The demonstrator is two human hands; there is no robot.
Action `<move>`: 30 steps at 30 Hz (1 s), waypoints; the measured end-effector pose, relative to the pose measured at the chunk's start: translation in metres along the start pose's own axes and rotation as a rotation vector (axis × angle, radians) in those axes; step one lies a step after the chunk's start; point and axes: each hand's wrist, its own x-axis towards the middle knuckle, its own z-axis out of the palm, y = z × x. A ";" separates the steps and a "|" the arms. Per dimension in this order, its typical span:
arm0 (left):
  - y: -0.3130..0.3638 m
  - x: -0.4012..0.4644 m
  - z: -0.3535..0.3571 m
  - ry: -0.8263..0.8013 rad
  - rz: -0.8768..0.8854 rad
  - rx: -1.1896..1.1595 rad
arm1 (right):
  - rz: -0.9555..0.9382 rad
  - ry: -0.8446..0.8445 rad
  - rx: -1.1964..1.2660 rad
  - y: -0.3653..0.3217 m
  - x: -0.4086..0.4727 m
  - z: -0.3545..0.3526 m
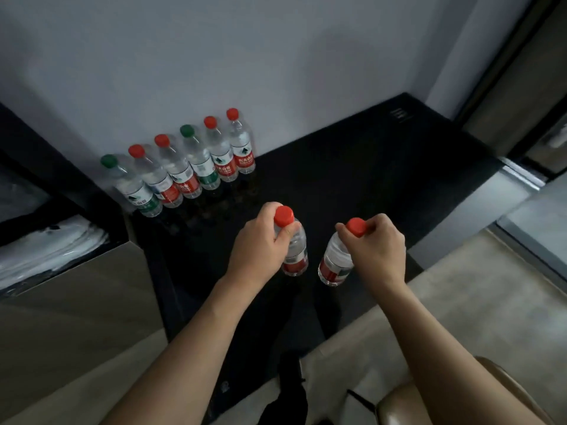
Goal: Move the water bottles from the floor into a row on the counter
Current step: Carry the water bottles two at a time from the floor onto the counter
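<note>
Bottles in transit: two red-capped bottles are held over the dark table, one per hand. The left bottle (294,250) is gripped at its neck by the left hand (260,250), fingers curled round just below the cap. The right bottle (336,262) is pinched at its cap by the right hand (376,250), fingers clamped on the cap and neck, so the body hangs tilted with its base towards the left bottle. Whether either base touches the table (368,167) cannot be told from this view.

Step in hand, as judged: delivery of a pair to the row. The row (184,167) stands against the wall (276,56) at the back of the table: six bottles upright, close together, four with red caps and two with green. The held bottles are near the row but apart from it.

Next move, as judged: carry each bottle to the open right-hand end of the row, set it upright just beside the last bottle, then release. The tilted right bottle needs to be brought upright before its base lands, or it may topple into its neighbour.

Each bottle is clear plastic, filled, with a red or green label band on the lower body. The surface looks smooth, so a neck grip is the surer hold.
</note>
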 end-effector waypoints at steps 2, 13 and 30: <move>-0.010 0.025 0.000 0.037 -0.018 -0.008 | -0.022 -0.027 -0.008 -0.010 0.025 0.014; -0.032 0.133 0.008 0.137 -0.143 0.036 | -0.105 -0.239 -0.040 -0.052 0.158 0.084; -0.018 0.307 0.070 0.355 -0.456 0.195 | -0.261 -0.503 0.038 -0.099 0.365 0.173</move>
